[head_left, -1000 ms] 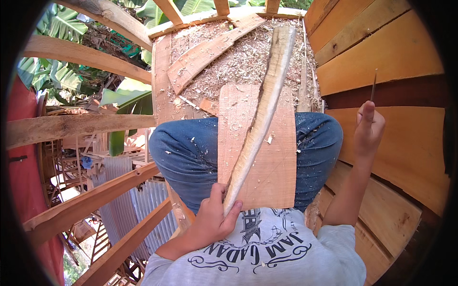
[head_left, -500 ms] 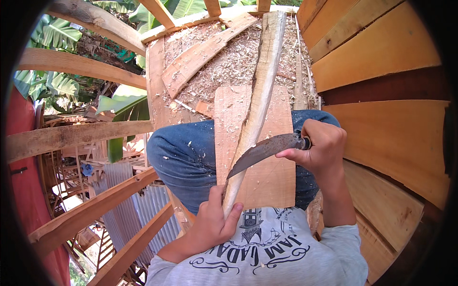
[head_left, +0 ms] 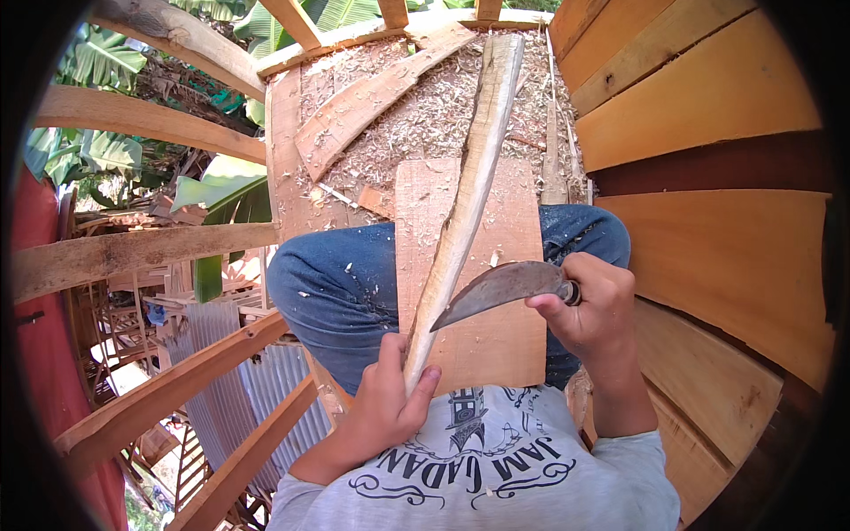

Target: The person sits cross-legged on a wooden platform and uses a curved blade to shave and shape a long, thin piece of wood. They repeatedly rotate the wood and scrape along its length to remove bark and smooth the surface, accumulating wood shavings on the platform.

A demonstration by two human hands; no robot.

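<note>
A long, narrow strip of pale wood with a rough dark edge slants from near my belly up to the far shavings. My left hand is closed around its near end. In my right hand is a knife with a broad curved dark blade; only the end of its handle shows past my fingers. The blade points left, its tip at the strip's right edge just above my left hand. Under both lies a flat rectangular wooden board across my lap, dotted with a few chips.
Wood shavings cover the floor ahead, with a flat plank lying on them. Overlapping wooden boards form a wall close on the right. Spaced wooden rails stand on the left, with corrugated sheets and banana leaves beyond.
The wooden strip has shifted slightly toward me, its far end lower in view. My right hand has come nearer my body, and the knife lies less across the strip.
</note>
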